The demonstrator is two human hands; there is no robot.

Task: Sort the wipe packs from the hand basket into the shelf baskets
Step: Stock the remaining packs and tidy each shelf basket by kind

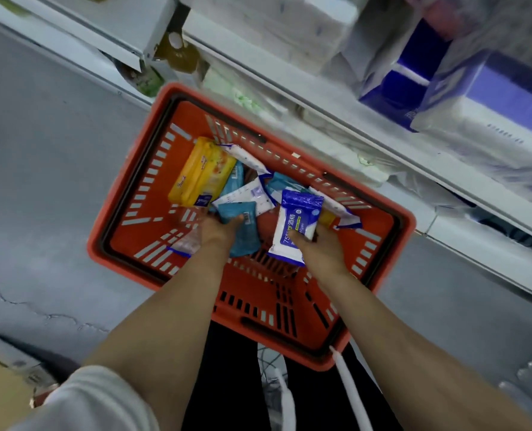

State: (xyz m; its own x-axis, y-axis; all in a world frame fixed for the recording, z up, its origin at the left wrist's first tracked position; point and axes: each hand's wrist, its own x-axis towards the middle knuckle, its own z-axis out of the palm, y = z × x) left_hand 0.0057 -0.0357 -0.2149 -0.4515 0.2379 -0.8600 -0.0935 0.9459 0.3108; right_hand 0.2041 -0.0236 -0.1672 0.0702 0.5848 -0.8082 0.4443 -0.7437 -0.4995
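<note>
Basket (124, 209): one red hand basket on the grey floor, right in front of the shelf.
Packs: one yellow pack (200, 175) at the far left corner; about three teal packs (242, 225) in the middle; several white-and-blue ones heaped among them, exact count hard to tell.
Right hand (323, 247): grip closed round one blue pack (295, 225), lifted a little above the heap.
Left hand (219, 228): down in the basket on a teal pack; whether its grip holds it, I cannot tell.
Shelf (289, 98): white wrapped bundles and two blue boxes, blurred.
</note>
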